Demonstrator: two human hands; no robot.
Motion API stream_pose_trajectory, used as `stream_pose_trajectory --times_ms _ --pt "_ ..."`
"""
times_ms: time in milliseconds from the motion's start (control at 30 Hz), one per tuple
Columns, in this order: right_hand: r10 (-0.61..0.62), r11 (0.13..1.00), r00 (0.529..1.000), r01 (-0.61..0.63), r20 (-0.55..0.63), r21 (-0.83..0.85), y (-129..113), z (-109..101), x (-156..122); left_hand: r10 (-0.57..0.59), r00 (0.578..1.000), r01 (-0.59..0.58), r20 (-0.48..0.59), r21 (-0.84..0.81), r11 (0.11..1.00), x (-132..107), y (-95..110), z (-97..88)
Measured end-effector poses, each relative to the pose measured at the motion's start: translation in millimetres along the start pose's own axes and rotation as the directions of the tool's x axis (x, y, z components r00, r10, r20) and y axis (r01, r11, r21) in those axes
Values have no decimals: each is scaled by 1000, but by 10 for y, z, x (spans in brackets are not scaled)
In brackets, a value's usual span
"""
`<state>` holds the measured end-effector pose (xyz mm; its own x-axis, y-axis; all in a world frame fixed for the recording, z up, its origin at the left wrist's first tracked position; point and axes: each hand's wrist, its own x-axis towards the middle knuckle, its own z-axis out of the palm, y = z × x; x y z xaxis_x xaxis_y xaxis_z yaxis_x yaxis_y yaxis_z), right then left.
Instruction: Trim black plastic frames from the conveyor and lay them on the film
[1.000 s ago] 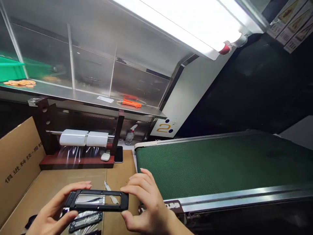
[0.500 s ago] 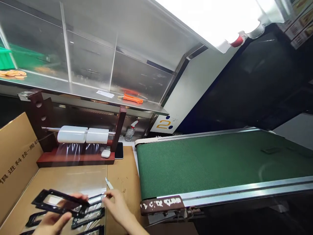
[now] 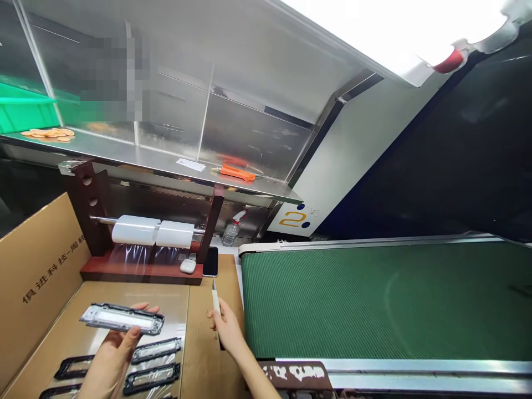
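Note:
My left hand [image 3: 108, 357] grips a narrow black rectangular frame [image 3: 122, 320] with a pale, shiny inner panel, raised over the film-covered work surface. To its right, my right hand [image 3: 228, 330] is closed round a slim craft knife [image 3: 215, 299] with a whitish handle, blade pointing up and away. Knife and frame are apart. Below the held piece lie similar black frames on clear film: one [image 3: 157, 349] just right of my left hand, another [image 3: 152, 378] nearer me, and one [image 3: 75, 367] to the left, partly hidden by my wrist.
A dark red stand [image 3: 141, 272] holds two rolls of film [image 3: 136, 230] behind the work surface. Cardboard [image 3: 41, 277] walls the left side. A green conveyor belt [image 3: 353, 299] runs to the right. A phone [image 3: 210, 262], spray bottle [image 3: 230, 233] and orange-handled tool [image 3: 236, 172] are farther back.
My right hand has picked up the craft knife from the cardboard and moved right, away from the frames. My left hand has turned the held frame so its pale panel faces up. The view has shifted.

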<state>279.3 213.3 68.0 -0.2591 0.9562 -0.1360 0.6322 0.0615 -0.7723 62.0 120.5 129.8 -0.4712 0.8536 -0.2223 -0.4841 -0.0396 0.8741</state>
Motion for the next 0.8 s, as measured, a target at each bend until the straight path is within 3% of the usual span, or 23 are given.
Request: stream_pose_trajectory --times_ms 67,100,167,233,333,400,500,633,800 --pt "-128 990 990 124 56 71 -218 -357 -134 -19 998 20 56 -18 1000 -52 62 188" --pt "-248 967 968 243 51 80 -344 -541 -229 -24 997 26 77 -31 999 -69 81 260" --pt "-492 870 871 492 5 -36 -593 -880 -441 -30 993 38 116 -67 997 -81 99 359" --pt "-654 741 756 638 -11 -211 -789 -1149 -623 -37 986 53 164 -93 994 -72 98 415" --pt "-792 566 611 725 -14 -391 -934 -1402 -762 -45 976 68 214 -98 993 -73 97 488" --pt "-830 512 557 743 -28 -431 -948 -1499 -777 -19 979 37 202 -83 996 -125 115 580" --pt "-846 489 532 752 -30 -442 -907 -1590 -753 45 987 -34 157 -74 997 -284 170 796" --pt "-837 493 547 750 -6 -441 -828 -1672 -711 70 993 -62 97 -82 995 -487 236 1074" --pt "-821 529 570 764 3 -370 -768 -1744 -677 53 997 -46 58 -124 991 -557 230 1226"
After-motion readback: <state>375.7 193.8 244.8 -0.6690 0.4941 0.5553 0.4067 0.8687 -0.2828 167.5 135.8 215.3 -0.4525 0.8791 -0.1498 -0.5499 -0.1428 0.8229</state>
